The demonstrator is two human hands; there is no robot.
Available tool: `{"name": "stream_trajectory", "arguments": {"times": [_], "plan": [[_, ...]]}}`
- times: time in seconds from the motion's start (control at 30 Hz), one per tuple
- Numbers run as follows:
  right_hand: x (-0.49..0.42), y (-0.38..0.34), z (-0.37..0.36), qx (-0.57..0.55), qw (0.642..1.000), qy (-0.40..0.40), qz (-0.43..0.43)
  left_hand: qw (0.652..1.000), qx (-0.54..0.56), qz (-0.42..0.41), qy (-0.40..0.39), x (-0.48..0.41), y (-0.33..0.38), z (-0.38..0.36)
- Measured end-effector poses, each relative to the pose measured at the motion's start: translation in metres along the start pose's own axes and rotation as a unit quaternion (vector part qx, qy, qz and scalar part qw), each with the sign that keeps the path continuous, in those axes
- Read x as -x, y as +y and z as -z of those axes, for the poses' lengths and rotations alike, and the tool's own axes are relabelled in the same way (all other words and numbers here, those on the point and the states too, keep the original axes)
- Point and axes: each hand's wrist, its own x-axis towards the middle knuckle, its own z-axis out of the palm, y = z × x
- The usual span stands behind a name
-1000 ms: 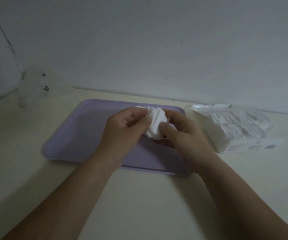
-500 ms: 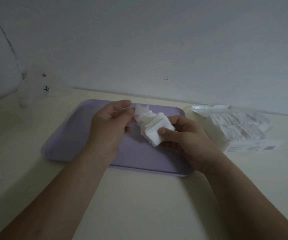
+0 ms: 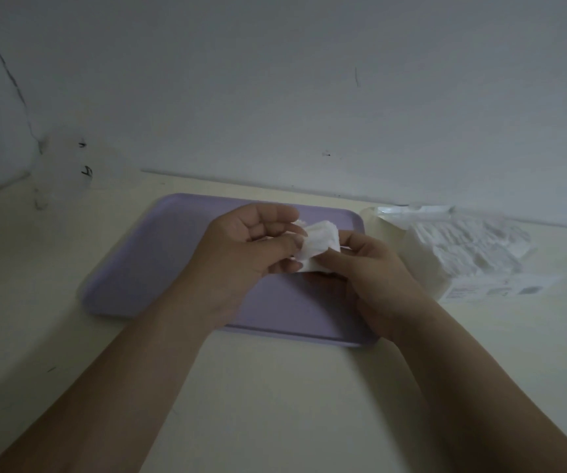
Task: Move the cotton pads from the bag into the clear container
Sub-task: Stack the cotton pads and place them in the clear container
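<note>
In the back-left corner of the worktop (image 3: pixel 275 387) stands what I take to be the clear container (image 3: pixel 58 172). It is so faint against the wall (image 3: pixel 275 97) that only a couple of black marks give it away, and I can't tell whether anything is in it.

In the middle, toward the back edge, lies a lilac tray (image 3: pixel 145 261), and both hands work just above it. The left hand (image 3: pixel 248 254) has its fingers curled and its thumb pressed onto the left edge of a small stack of cotton pads (image 3: pixel 321 242), pinching it. The right hand (image 3: pixel 381 281) grips the same stack from the other side, thumb on top and forefinger behind.

Held two-handed like that, the stack is probably being squared up or split so it travels as one tidy bundle, and any strays would land on the tray.

Near the back-right edge lies the bag (image 3: pixel 463 254). Its mouth seems open toward the tray and plenty of pads are left inside. It is handy for the right hand but well apart from the container.
</note>
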Motion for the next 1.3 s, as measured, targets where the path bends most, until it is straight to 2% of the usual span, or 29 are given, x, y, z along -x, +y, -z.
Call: {"name": "stream_trajectory", "arguments": {"times": [0.13, 0.3, 0.43, 0.57, 0.73, 0.83, 0.97, 1.1, 1.17, 1.3], "plan": [[0.001, -0.001, -0.003, -0.007, 1.000, 0.007, -0.002, 0.997, -0.069, -0.011, 0.027, -0.002, -0.001, 0.004], [0.003, -0.003, -0.003, -0.003, 1.000, 0.003, -0.002, 0.992, -0.123, -0.004, 0.000, 0.000, -0.003, -0.001], [0.004, -0.003, -0.011, -0.019, 1.000, 0.015, -0.003, 0.995, -0.101, 0.007, -0.012, 0.000, -0.004, -0.001], [0.004, -0.003, -0.011, -0.025, 1.000, 0.010, -0.001, 0.983, -0.172, -0.033, -0.046, 0.003, -0.003, 0.001], [0.003, 0.000, -0.007, -0.019, 0.999, 0.026, 0.000, 0.985, -0.163, -0.056, 0.000, 0.003, -0.004, -0.002], [0.000, 0.000, -0.004, -0.015, 0.999, 0.051, 0.007, 0.977, -0.198, -0.078, 0.016, 0.001, 0.000, 0.002], [-0.001, -0.002, -0.004, -0.020, 0.999, 0.033, 0.010, 0.985, -0.120, -0.074, -0.095, 0.002, 0.009, 0.006], [0.010, -0.011, -0.010, -0.038, 0.999, -0.023, -0.017, 0.960, -0.239, -0.058, -0.134, 0.003, 0.003, 0.006], [0.011, -0.012, -0.011, -0.032, 0.999, -0.032, -0.026, 0.957, -0.259, -0.053, -0.123, 0.003, 0.003, 0.007], [0.012, -0.013, -0.009, -0.006, 0.999, -0.028, -0.038, 0.968, -0.234, -0.067, -0.060, -0.002, 0.003, 0.013]]}}
